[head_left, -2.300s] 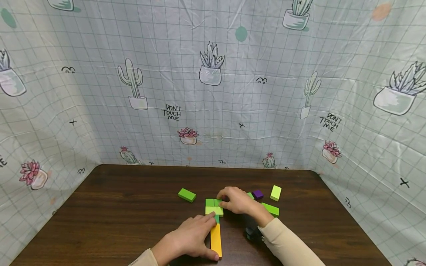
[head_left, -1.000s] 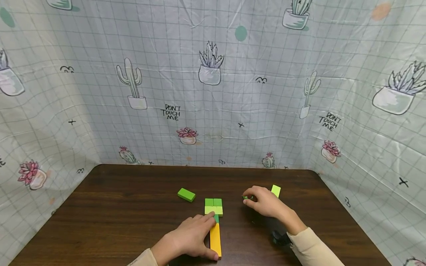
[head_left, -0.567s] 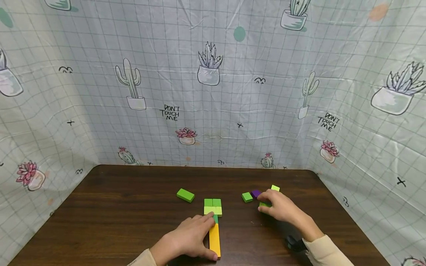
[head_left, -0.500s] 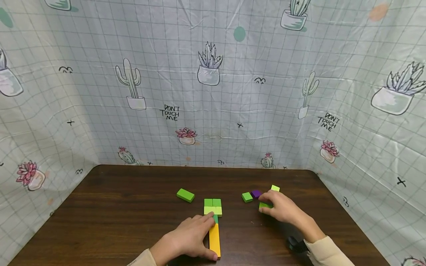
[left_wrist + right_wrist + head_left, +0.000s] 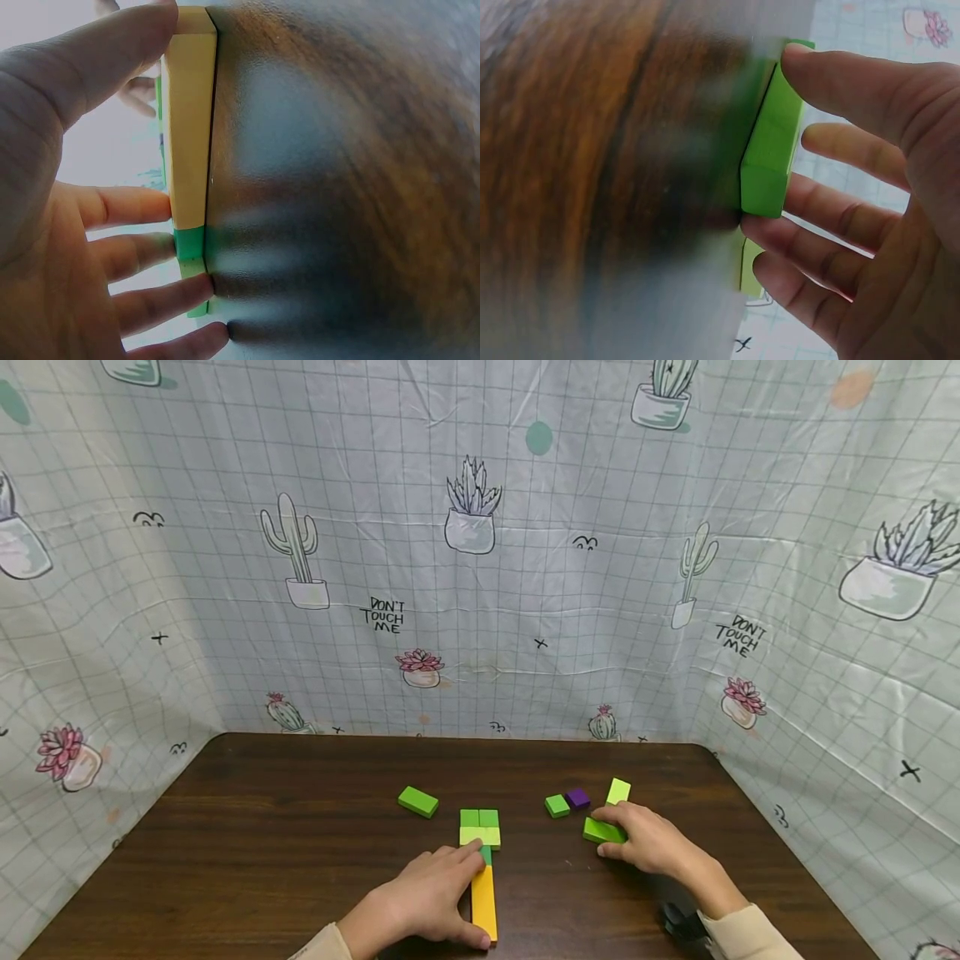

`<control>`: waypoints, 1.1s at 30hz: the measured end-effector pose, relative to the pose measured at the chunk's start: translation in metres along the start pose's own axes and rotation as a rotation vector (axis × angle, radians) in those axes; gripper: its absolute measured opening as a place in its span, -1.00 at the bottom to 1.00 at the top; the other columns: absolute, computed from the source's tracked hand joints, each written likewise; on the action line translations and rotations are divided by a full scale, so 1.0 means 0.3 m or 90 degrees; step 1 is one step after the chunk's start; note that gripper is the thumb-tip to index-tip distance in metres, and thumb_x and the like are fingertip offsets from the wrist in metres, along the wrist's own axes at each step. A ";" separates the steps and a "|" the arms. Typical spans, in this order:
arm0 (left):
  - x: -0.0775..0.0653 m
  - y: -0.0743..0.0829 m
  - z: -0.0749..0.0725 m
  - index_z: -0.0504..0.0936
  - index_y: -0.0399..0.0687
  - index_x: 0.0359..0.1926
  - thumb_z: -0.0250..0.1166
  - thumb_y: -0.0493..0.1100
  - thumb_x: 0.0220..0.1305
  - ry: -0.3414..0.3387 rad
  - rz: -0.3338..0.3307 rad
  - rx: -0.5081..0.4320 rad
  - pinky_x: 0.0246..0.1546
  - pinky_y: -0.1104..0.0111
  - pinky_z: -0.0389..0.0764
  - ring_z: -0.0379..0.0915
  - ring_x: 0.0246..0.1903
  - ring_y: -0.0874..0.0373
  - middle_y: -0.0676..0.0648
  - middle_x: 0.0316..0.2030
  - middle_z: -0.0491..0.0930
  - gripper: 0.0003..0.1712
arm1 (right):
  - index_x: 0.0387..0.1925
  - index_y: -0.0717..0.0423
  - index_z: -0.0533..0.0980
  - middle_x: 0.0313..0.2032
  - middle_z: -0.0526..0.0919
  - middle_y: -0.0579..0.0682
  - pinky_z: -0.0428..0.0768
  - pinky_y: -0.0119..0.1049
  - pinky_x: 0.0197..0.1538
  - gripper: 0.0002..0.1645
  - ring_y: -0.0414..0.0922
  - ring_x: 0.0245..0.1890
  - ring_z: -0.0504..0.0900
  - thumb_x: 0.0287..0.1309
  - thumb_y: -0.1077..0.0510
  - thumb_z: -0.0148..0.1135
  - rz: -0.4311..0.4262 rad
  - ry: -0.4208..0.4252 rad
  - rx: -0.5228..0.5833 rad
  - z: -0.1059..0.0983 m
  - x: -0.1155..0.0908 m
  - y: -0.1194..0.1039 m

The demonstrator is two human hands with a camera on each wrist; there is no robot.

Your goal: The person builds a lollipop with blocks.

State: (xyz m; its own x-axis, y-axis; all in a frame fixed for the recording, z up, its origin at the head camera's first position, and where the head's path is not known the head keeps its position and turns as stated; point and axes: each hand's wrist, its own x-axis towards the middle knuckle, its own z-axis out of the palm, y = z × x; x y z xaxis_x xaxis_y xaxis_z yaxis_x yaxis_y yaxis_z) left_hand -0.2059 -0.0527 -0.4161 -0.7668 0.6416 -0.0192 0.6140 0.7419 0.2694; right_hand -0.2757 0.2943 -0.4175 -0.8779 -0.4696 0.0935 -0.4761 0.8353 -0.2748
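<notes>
In the head view, my left hand (image 5: 423,893) lies along a row of blocks. Its thumb touches the near end of the long yellow block (image 5: 484,906), and its fairly straight fingers rest along the row's side. Beyond the yellow block come a dark green block (image 5: 487,855), light yellow-green blocks (image 5: 480,837) and two small green blocks (image 5: 479,817). To the right, my right hand (image 5: 648,839) holds a green rectangular block (image 5: 602,831) on the table, thumb at one side and fingers at the other. In the right wrist view the thumb meets that block's end (image 5: 771,142).
A green block (image 5: 417,802) lies left of the row. Near my right hand are a small green block (image 5: 557,806), a purple block (image 5: 577,799) and a yellow-green block (image 5: 618,791). A patterned curtain (image 5: 480,610) surrounds the dark wooden table (image 5: 300,827).
My right hand has left the far end of the row, passed over the small green block, and come right to the green rectangular block, whose angle has changed slightly. My left hand has stayed put.
</notes>
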 end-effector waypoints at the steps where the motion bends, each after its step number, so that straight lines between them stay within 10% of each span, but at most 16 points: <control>1: 0.000 0.000 0.000 0.44 0.14 0.02 0.35 0.50 -0.16 0.001 0.000 0.001 0.02 0.10 0.46 0.33 0.19 0.01 -0.08 0.35 0.26 -0.18 | 0.02 0.07 0.57 -0.07 0.61 -0.07 0.51 -0.05 -0.10 -0.45 -0.09 -0.13 0.56 0.00 -0.05 0.43 0.004 -0.001 0.000 0.000 -0.002 0.000; 13: 0.001 0.000 0.004 0.44 0.15 0.01 0.36 0.49 -0.17 0.002 -0.001 0.006 0.03 0.11 0.46 0.33 0.18 0.01 -0.07 0.35 0.27 -0.19 | 0.17 0.06 0.49 0.03 0.57 0.00 0.50 -0.01 -0.09 -0.25 -0.05 -0.07 0.54 -0.07 -0.13 0.46 0.024 -0.034 0.019 -0.003 -0.023 0.005; 33: 0.002 -0.002 0.002 0.43 0.15 0.04 0.35 0.51 -0.17 0.003 -0.002 0.008 0.01 0.11 0.47 0.33 0.18 0.01 -0.07 0.35 0.26 -0.16 | 0.10 0.01 0.54 -0.46 0.43 -0.23 0.32 -0.37 -0.47 -0.29 -0.28 -0.47 0.36 -0.10 -0.18 0.47 -0.028 -0.055 0.057 0.004 -0.017 -0.022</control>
State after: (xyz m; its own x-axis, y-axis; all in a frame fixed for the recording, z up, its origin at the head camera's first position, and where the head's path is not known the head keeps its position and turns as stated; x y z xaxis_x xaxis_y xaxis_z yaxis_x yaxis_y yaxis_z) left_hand -0.2068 -0.0526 -0.4169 -0.7695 0.6385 -0.0151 0.6142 0.7463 0.2566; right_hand -0.2680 0.2907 -0.4174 -0.8466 -0.5315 0.0261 -0.5045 0.7860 -0.3572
